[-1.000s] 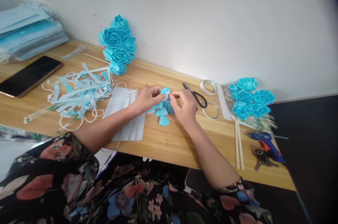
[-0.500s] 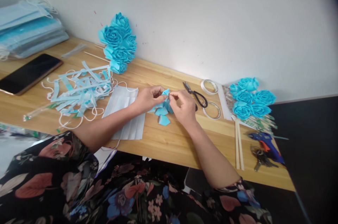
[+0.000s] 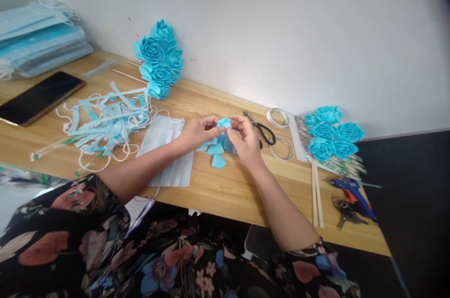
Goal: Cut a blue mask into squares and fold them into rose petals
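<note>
Between my two hands is a small blue petal piece point(image 3: 224, 122), pinched at its edges. My left hand point(image 3: 199, 132) grips its left side with thumb and fingers. On its right side, the thumb and fingers of my right hand point(image 3: 245, 138) are closed on it. Several loose blue petals point(image 3: 218, 161) lie on the table just below the hands. A flat face mask point(image 3: 167, 148) rests under my left forearm. Black-handled scissors point(image 3: 262, 130) lie right of my right hand, partly hidden by it.
Cut mask strips point(image 3: 108, 120) and a phone point(image 3: 38, 96) lie left, near a mask stack point(image 3: 38, 38). Blue fabric roses point(image 3: 160, 59) stand by the wall; more roses point(image 3: 333, 131) lie right. Tape rolls point(image 3: 278, 118), sticks point(image 3: 317, 195), a glue gun point(image 3: 355, 195) and keys point(image 3: 346, 211) are right.
The petal piece in my fingers has turned from a pointed shape to a wider, more open face. My right hand's fingers have spread slightly outward around it.
</note>
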Demonstrator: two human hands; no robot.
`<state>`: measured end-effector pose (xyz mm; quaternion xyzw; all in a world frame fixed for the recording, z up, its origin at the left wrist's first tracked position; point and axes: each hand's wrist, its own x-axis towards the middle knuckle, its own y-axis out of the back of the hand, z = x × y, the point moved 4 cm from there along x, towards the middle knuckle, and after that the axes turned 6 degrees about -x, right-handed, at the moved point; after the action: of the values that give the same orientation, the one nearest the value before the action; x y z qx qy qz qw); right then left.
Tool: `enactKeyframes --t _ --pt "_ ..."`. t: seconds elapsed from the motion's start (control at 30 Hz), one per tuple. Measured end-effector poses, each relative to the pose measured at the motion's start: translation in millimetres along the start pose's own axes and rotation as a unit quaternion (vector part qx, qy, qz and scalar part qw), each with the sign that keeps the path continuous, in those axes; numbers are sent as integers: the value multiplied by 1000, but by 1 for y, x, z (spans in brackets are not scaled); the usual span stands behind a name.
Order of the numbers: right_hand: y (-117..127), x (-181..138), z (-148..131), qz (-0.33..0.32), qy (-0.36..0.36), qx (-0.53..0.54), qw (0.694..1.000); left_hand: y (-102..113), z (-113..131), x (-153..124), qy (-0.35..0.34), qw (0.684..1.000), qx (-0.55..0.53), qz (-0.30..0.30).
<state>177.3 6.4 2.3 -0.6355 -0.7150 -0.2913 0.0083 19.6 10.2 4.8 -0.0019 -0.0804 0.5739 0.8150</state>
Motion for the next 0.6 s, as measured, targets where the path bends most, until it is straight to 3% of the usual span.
enactKeyframes --t 0.4,0.6 --pt "-1 -1 -14 8 97 -138 986 7 0 1 -35 997 55 50" --pt "9 -3 -26 81 119 -193 971 10 1 1 -39 993 55 94"
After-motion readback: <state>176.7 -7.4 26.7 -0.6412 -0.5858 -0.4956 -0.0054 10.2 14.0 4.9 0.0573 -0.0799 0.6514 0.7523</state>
